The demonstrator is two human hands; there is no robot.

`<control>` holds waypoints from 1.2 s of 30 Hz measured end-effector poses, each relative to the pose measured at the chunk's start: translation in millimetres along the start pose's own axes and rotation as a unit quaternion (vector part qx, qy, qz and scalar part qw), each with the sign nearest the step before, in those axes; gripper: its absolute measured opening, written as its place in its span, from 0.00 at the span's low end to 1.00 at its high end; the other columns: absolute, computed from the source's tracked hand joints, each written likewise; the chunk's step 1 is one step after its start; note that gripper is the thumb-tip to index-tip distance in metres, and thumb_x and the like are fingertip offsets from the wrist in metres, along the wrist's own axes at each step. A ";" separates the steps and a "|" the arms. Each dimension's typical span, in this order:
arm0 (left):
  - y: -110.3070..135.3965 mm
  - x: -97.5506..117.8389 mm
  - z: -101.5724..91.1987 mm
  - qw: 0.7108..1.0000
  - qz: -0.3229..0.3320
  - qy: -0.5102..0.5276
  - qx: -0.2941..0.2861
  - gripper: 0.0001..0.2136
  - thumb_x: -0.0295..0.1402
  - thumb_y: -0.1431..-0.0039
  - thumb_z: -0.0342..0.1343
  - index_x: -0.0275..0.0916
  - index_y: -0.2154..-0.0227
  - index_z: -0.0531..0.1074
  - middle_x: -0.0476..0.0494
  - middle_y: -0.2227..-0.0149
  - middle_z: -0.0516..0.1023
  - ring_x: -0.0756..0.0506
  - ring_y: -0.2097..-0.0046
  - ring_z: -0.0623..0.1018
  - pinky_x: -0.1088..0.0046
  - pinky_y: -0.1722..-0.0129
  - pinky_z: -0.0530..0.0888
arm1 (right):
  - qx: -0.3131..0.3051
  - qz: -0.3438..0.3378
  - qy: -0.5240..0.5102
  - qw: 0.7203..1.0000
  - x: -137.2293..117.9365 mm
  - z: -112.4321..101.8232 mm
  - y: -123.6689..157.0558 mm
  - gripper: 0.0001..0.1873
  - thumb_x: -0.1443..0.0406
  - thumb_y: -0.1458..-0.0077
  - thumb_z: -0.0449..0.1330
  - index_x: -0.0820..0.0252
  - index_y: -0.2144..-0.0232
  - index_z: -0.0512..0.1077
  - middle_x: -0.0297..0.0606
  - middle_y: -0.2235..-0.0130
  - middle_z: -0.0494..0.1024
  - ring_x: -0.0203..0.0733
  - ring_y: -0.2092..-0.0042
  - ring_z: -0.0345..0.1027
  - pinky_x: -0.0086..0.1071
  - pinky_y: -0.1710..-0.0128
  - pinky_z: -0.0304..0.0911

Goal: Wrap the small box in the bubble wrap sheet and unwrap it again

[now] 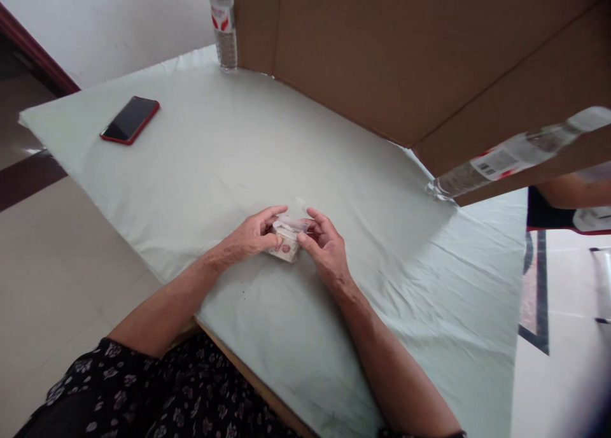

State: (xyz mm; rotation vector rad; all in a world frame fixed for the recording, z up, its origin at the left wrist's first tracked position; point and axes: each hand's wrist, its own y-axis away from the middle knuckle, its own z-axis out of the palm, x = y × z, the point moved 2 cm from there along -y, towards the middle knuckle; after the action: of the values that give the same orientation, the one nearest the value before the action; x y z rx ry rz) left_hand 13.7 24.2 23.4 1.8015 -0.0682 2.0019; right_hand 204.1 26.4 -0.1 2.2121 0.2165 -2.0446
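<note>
Two short sleeves of a black fabric garment printed with small pale flowers (200,387) lie nearest, beside a light-brown table edge (252,377) under a pale green cloth (229,151). A few dark specks dot the cloth just ahead of that edge.

Farther in, a small pale box with reddish printing (287,250) sits between both hands, close above or on the cloth; which of the two, I cannot tell. The left hand (252,234) grips its left side, thumb pressed on the printed face, forefinger reaching along the far end. The right hand (327,247) has its thumb at the right corner, forefinger raised and curved, the other fingers curled and partly hidden. Loose clear film (298,210) stands up from the box's far end between the fingers.

Beyond, to the right, a clear plastic bottle with a white-and-red label (506,158) appears slanted beside a tall brown cardboard panel (363,49); past it shows another person's bare arm (573,190). Far left lies a black-screened phone in a red case (130,120). Farthest back, a second clear labelled bottle (223,27) stands upright at the panel's left end, before a white wall (133,24).
</note>
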 end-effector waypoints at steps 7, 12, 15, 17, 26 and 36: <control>4.0 4.3 -1.3 1.000 -0.002 -0.011 0.006 0.38 0.32 0.48 0.59 0.32 0.33 0.58 0.37 0.51 0.77 0.45 0.57 0.77 0.69 0.58 0.72 | -0.010 -0.002 0.036 0.999 -3.9 6.0 5.9 0.45 0.45 0.55 0.72 0.53 0.39 0.65 0.45 0.49 0.78 0.47 0.55 0.74 0.43 0.54 0.70; 4.6 4.9 0.8 1.000 -0.011 -0.021 -0.007 0.40 0.33 0.48 0.60 0.32 0.32 0.55 0.38 0.52 0.76 0.46 0.57 0.76 0.70 0.58 0.71 | -0.017 0.005 0.017 1.000 1.4 5.2 5.4 0.43 0.45 0.53 0.71 0.52 0.39 0.66 0.45 0.49 0.78 0.47 0.55 0.75 0.43 0.54 0.71; 5.2 4.8 1.4 0.999 -0.009 -0.035 -0.011 0.40 0.32 0.48 0.60 0.33 0.32 0.55 0.38 0.51 0.76 0.45 0.56 0.75 0.71 0.59 0.71 | -0.019 0.005 0.009 1.000 4.6 4.1 5.7 0.42 0.46 0.52 0.71 0.52 0.39 0.66 0.45 0.48 0.77 0.47 0.53 0.75 0.43 0.53 0.71; 5.6 4.9 1.2 0.999 -0.005 -0.037 -0.011 0.39 0.33 0.48 0.60 0.33 0.32 0.56 0.38 0.51 0.76 0.45 0.56 0.75 0.70 0.58 0.71 | -0.017 0.007 0.003 1.000 5.9 3.8 6.0 0.42 0.46 0.53 0.71 0.52 0.40 0.66 0.45 0.48 0.77 0.47 0.53 0.75 0.43 0.52 0.71; 6.2 7.4 2.1 0.999 -0.008 -0.037 -0.011 0.40 0.32 0.48 0.60 0.31 0.32 0.56 0.39 0.53 0.77 0.46 0.57 0.76 0.72 0.59 0.71 | -0.015 0.011 -0.007 1.000 4.5 4.5 7.7 0.40 0.47 0.52 0.72 0.51 0.40 0.67 0.43 0.50 0.78 0.45 0.54 0.75 0.41 0.53 0.71; 6.1 6.7 2.3 0.999 -0.017 -0.030 -0.015 0.40 0.31 0.50 0.60 0.32 0.32 0.57 0.38 0.52 0.77 0.45 0.57 0.76 0.69 0.57 0.72 | -0.007 0.006 0.015 1.000 0.7 1.6 6.7 0.33 0.46 0.50 0.69 0.52 0.46 0.73 0.41 0.51 0.80 0.45 0.55 0.74 0.42 0.52 0.70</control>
State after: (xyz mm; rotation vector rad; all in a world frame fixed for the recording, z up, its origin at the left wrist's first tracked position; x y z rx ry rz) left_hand 13.4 19.9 31.8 1.8319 -0.0858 1.9144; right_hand 203.8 19.6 -0.9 2.2319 0.2203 -1.9978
